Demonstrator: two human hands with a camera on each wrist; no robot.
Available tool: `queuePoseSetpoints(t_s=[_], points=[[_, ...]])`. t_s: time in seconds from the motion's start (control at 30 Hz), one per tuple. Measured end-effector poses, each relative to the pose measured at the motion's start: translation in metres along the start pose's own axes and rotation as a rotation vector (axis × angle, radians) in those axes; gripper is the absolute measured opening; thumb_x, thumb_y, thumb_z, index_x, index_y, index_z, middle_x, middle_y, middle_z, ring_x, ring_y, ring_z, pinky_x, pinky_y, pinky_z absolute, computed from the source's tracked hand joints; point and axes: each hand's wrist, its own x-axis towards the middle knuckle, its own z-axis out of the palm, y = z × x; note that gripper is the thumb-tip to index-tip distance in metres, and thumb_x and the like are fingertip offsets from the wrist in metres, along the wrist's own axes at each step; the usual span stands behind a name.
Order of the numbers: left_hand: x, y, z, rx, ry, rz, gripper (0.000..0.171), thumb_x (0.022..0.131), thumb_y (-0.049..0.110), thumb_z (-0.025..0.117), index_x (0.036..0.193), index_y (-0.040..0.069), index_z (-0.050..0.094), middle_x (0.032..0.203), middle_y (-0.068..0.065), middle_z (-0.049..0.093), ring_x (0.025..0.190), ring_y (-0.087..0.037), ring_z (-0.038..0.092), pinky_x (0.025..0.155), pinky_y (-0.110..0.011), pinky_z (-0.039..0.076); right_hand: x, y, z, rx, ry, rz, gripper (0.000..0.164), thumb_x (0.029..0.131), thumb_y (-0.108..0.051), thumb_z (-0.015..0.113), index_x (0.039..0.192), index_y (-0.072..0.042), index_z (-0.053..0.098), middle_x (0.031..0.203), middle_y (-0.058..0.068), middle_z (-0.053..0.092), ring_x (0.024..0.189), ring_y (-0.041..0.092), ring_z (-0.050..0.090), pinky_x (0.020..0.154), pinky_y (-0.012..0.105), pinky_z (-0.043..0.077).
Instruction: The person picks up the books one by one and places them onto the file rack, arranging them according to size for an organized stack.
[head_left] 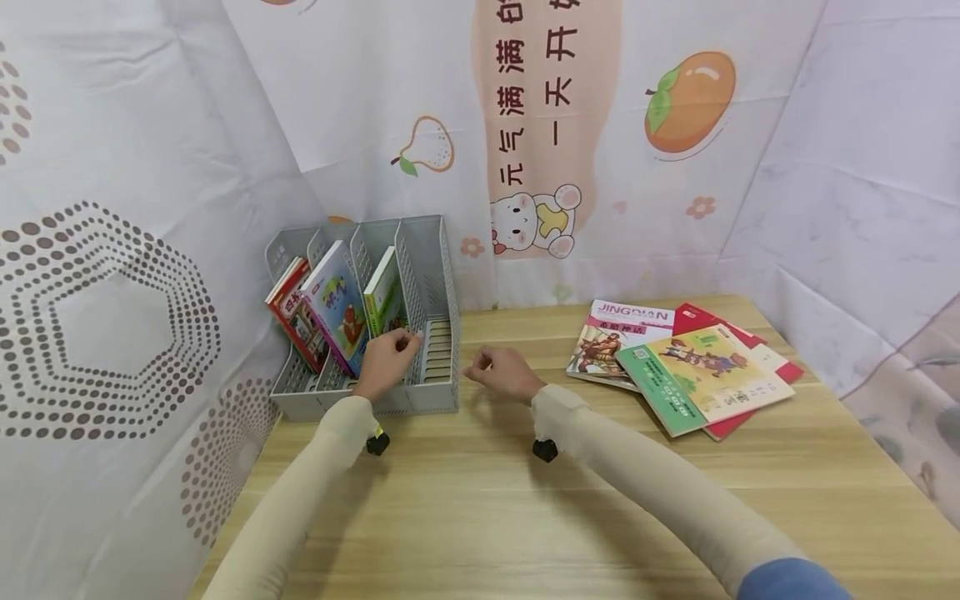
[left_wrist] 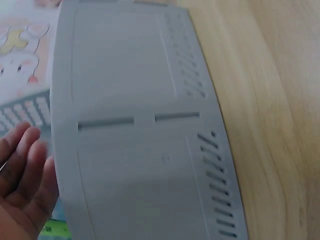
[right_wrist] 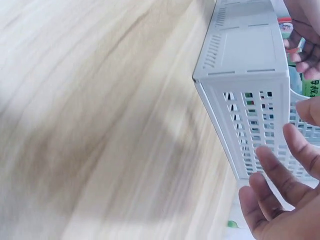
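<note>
Grey plastic formed the perforated book rack, left-centre in the head view, probably stiff, light, best gripped at both sides. Left wrist view showed the left hand empty, relaxed; right wrist view, the right hand likewise.

High head view faces forward-down; close wrist views share the rack
</note>
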Motion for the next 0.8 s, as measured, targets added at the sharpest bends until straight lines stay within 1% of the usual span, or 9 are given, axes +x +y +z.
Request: queuePoseSetpoints(t_s=[0.1, 0.2, 0.3, 0.37, 0.5, 0.53, 0.67, 0.77, 0.8], points=[[0.002, 0.008, 0.01, 0.028, -0.003, 0.07, 0.032, 0.107, 0.038, 0.057, 0.107, 0.012, 0.075, 0.086, -0.003, 0.067, 0.074, -0.02, 0.058, 0.07, -0.041, 0.048, -0.002, 0.001, -0.006, -0.033, 0.032, -0.024, 0.022, 0.098, -0.033, 0.071, 0.099, -0.011, 0.066, 0.105, 0.005, 0.07, 0.104, 0.028, 0.065, 0.089, 0.043, 0.052], [0.003, 0.018, 0.018, 0.021, -0.03, 0.127, 0.032, 0.106, 0.031, 0.059, 0.117, 0.006, 0.074, 0.099, -0.004, 0.068, 0.09, -0.021, 0.061, 0.08, -0.043, 0.051, -0.005, 0.005, -0.012, -0.058, 0.052, -0.031, 0.028, 0.098, -0.031, 0.071, 0.111, -0.007, 0.066, 0.116, 0.01, 0.07, 0.116, 0.035, 0.063, 0.098, 0.048, 0.049], [0.003, 0.029, 0.026, 0.011, -0.081, 0.163, 0.031, 0.106, 0.029, 0.059, 0.122, 0.006, 0.073, 0.106, -0.004, 0.068, 0.098, -0.021, 0.061, 0.086, -0.043, 0.052, -0.007, 0.008, -0.019, -0.08, 0.063, -0.02, 0.035, 0.098, -0.033, 0.07, 0.119, -0.005, 0.065, 0.122, 0.012, 0.069, 0.119, 0.035, 0.062, 0.1, 0.048, 0.048], [0.004, 0.034, 0.032, 0.013, -0.117, 0.18, 0.031, 0.106, 0.03, 0.059, 0.123, 0.008, 0.072, 0.111, -0.002, 0.067, 0.102, -0.019, 0.061, 0.089, -0.042, 0.052, -0.009, 0.01, -0.023, -0.088, 0.063, 0.0, 0.038, 0.098, -0.034, 0.07, 0.122, -0.006, 0.064, 0.125, 0.012, 0.068, 0.12, 0.034, 0.061, 0.101, 0.048, 0.048], [0.005, 0.044, 0.045, 0.029, -0.177, 0.24, 0.03, 0.106, 0.028, 0.058, 0.127, 0.011, 0.07, 0.122, -0.004, 0.066, 0.109, -0.022, 0.06, 0.092, -0.044, 0.052, -0.013, 0.015, -0.032, -0.103, 0.053, 0.027, 0.044, 0.099, -0.039, 0.069, 0.128, -0.006, 0.061, 0.13, 0.012, 0.066, 0.125, 0.034, 0.058, 0.104, 0.05, 0.045], [0.005, 0.046, 0.048, 0.043, -0.19, 0.254, 0.03, 0.106, 0.029, 0.058, 0.128, 0.011, 0.07, 0.125, -0.005, 0.066, 0.113, -0.023, 0.06, 0.094, -0.046, 0.051, -0.015, 0.017, -0.035, -0.109, 0.05, 0.029, 0.045, 0.099, -0.039, 0.068, 0.128, -0.006, 0.061, 0.131, 0.013, 0.065, 0.126, 0.035, 0.057, 0.106, 0.052, 0.044], [0.005, 0.052, 0.061, 0.108, -0.252, 0.297, 0.034, 0.106, 0.032, 0.058, 0.131, 0.011, 0.068, 0.136, -0.008, 0.062, 0.128, -0.029, 0.054, 0.103, -0.053, 0.045, -0.021, 0.023, -0.045, -0.114, 0.042, 0.027, 0.049, 0.1, -0.041, 0.067, 0.13, -0.004, 0.059, 0.134, 0.017, 0.063, 0.13, 0.041, 0.054, 0.115, 0.058, 0.031], [0.006, 0.057, 0.071, 0.197, -0.3, 0.324, 0.039, 0.106, 0.037, 0.056, 0.135, 0.012, 0.065, 0.142, -0.008, 0.058, 0.135, -0.028, 0.049, 0.109, -0.052, 0.042, -0.027, 0.031, -0.053, -0.118, 0.039, 0.039, 0.051, 0.099, -0.043, 0.067, 0.13, -0.003, 0.057, 0.135, 0.019, 0.061, 0.13, 0.041, 0.054, 0.114, 0.058, 0.033], [0.006, 0.059, 0.074, 0.22, -0.313, 0.332, 0.041, 0.106, 0.039, 0.055, 0.136, 0.013, 0.064, 0.143, -0.008, 0.057, 0.135, -0.027, 0.048, 0.11, -0.051, 0.041, -0.029, 0.033, -0.056, -0.118, 0.039, 0.05, 0.052, 0.099, -0.043, 0.067, 0.131, -0.004, 0.057, 0.136, 0.02, 0.06, 0.13, 0.041, 0.053, 0.112, 0.056, 0.037]])
